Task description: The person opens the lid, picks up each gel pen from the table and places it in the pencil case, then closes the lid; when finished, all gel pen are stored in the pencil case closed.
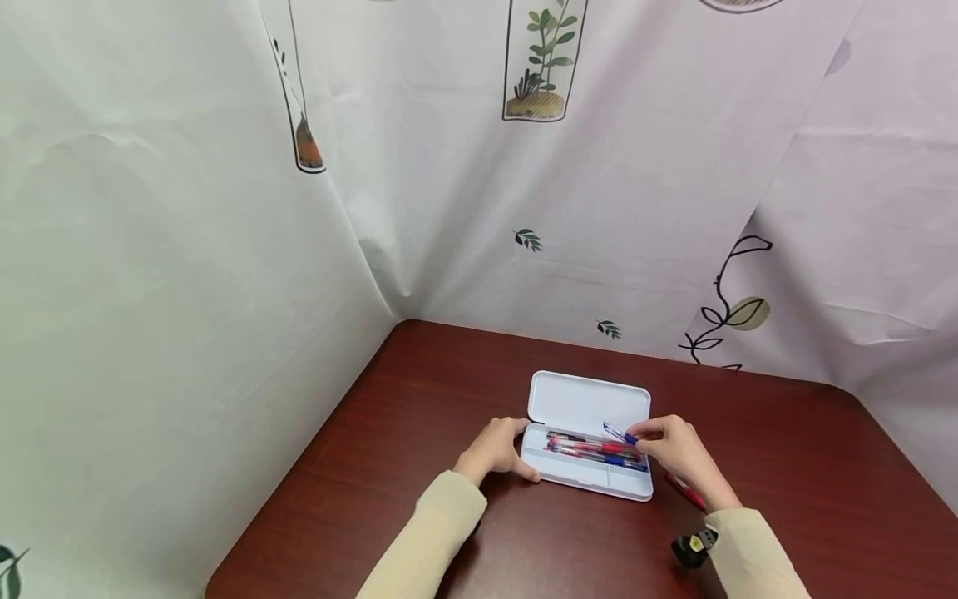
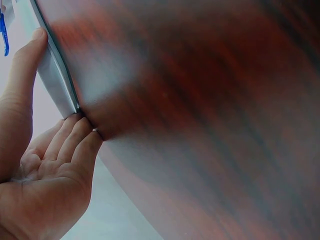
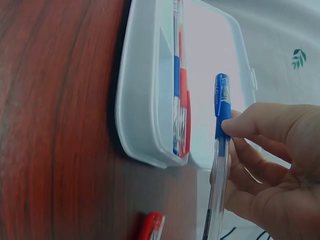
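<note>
A white pencil case (image 1: 557, 477) lies open on the table, its lid (image 1: 589, 401) tipped back. Several red, blue and black pens (image 1: 591, 449) are in its long compartment. My left hand (image 1: 494, 449) grips the case's left end between thumb and fingers; in the left wrist view the thumb (image 2: 36, 45) lies along one edge and the fingers touch a corner. Above the case's right end, my right hand (image 1: 677, 449) pinches a clear pen with a blue grip and blue clip (image 3: 223, 117) between thumb and fingers. Part of that pen is cut off by the right wrist frame.
A red pen (image 1: 685, 492) lies on the brown table (image 1: 569, 549), right of the case and partly under the right forearm. A small black device (image 1: 690, 549) is at the right cuff. White printed cloth (image 1: 464, 208) hangs behind and left of the table.
</note>
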{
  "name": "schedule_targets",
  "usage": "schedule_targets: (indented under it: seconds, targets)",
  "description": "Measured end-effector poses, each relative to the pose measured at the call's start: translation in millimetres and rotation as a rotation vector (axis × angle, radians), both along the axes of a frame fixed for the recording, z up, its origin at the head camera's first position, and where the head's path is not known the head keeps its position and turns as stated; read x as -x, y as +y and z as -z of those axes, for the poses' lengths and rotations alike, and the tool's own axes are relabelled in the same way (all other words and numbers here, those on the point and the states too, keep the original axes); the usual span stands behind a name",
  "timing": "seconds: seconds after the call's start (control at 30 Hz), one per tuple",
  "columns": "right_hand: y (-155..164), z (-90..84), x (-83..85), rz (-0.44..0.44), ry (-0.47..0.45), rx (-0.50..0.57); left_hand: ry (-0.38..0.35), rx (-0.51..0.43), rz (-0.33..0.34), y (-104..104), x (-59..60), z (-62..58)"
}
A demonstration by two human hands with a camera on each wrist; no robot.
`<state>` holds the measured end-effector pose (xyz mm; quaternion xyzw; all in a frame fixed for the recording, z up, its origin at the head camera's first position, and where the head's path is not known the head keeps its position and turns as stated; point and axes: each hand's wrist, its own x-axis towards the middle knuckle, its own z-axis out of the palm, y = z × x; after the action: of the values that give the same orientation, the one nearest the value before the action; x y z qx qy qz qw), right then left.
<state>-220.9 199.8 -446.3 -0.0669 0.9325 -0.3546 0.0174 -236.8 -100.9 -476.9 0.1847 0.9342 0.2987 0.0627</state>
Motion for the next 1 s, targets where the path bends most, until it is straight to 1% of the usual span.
schedule_targets:
  seconds: [0.23, 0.6, 0.83, 1.0]
  targets:
    - [-11, 1.5, 5.7, -0.030, 0.036, -0.033, 0.006, -0.001, 0.009, 1, -1.3, -1.5]
    - [-23, 5.9, 16.4, -0.072, 0.060, -0.013, 0.027, 0.015, 0.008, 3, 0.3, 1.1]
    - [-31, 3.7, 16.9, -0.086, 0.076, -0.004, 0.024, 0.009, 0.004, 3, -0.2, 0.2]
    - [-38, 7.1, 17.1, -0.111, 0.096, 0.003, 0.020, 0.015, -0.002, 2, -3.3, 1.3]
